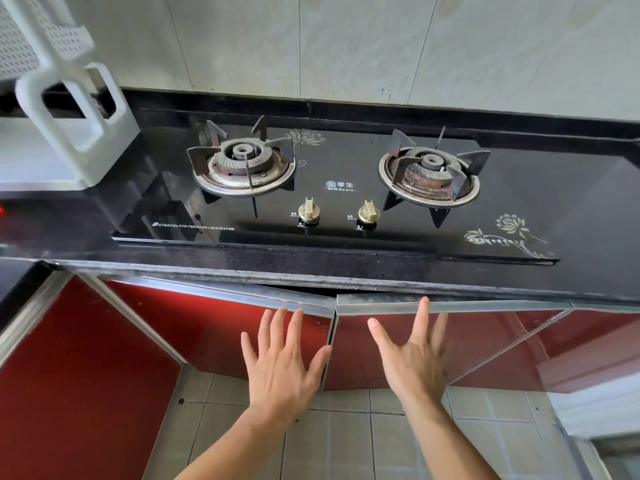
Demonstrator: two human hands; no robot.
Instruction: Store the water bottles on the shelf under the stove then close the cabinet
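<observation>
Two red cabinet doors with metal frames hang under the black two-burner stove (341,188). My left hand (282,362) lies flat with spread fingers on the left door (214,323). My right hand (414,358) lies flat on the right door (485,337), one fingertip on its top rail. Both doors stand slightly ajar, and a thin dark gap shows above them under the countertop edge (311,270). No water bottles are in view; the shelf inside is hidden behind the doors.
A white perforated rack (65,109) stands on the counter at the left of the stove. Another red door (69,375) angles out at the lower left. Grey floor tiles (346,434) lie below. A further red panel (595,344) is at the right.
</observation>
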